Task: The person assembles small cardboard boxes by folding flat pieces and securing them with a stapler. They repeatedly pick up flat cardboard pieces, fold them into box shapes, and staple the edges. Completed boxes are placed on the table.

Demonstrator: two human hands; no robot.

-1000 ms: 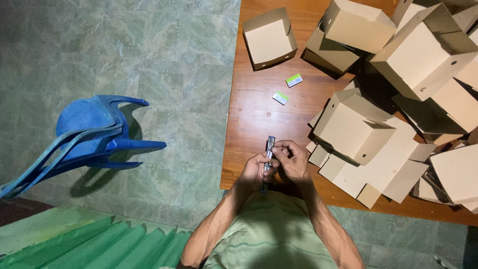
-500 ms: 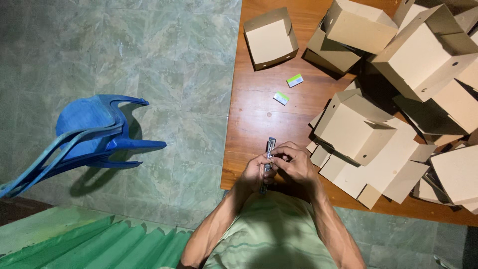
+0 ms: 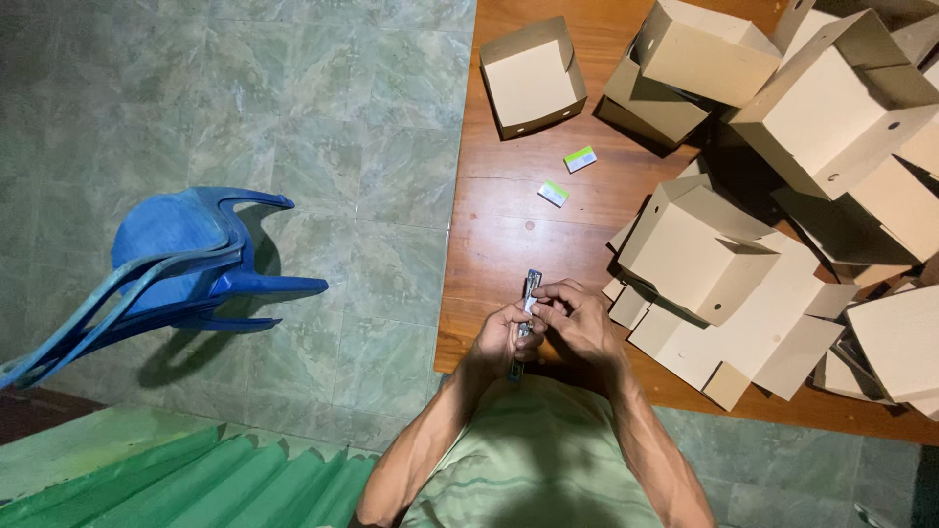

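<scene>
Hardly anything has shifted since the earlier frames: both hands stay bunched over the stapler [image 3: 526, 318] at the near edge of the bench [image 3: 509, 220]. Left hand [image 3: 496, 344] has its grip closed around the stapler's body, wrist bent inward, while the right hand [image 3: 577, 321] pinches at its upper part with curled fingers. Held so near the edge, it could slip and fall to the floor, or nip a fingertip.

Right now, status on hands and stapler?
Left hand and right hand both grip slim metal stapler, over wooden table edge. Tan cardboard boxes alongside, apart.

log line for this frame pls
left hand: holds stapler | right hand: fingers at stapler top | wooden table: cardboard boxes
</scene>
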